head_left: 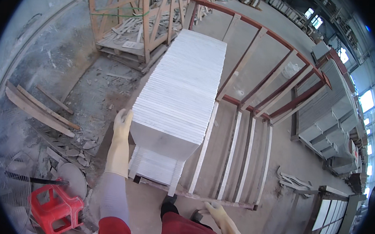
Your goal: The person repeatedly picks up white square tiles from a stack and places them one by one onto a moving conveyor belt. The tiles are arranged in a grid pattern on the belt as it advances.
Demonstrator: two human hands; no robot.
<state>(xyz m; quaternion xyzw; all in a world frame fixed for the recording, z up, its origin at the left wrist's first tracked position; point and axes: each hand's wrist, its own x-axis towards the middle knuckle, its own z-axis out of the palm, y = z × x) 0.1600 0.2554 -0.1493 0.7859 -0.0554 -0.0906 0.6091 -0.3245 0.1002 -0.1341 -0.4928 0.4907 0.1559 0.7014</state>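
Note:
A long row of thin white stone slabs (179, 84) stands on edge in front of me, packed face to face. Its near slab shows a broad grey-white face (164, 138). My left hand (123, 120), in a cream glove, is at the near left corner of this row, apparently touching its side. Its fingers point up along the edge and look unclosed, though partly hidden. Low on the right, my right hand (216, 212), gloved alike, has its fingers stretched out to the left. Nothing is in it, and it is just below the slatted rack's near rail (216, 201).
A red plastic stool (55, 210) stands at lower left, near broken stone pieces (78, 157) and wooden strips (44, 111). Beyond is a wooden crate (148, 25) of scraps. A red-railed rack (263, 31) stretches right of the slabs. More slabs (333, 112) are stacked far right.

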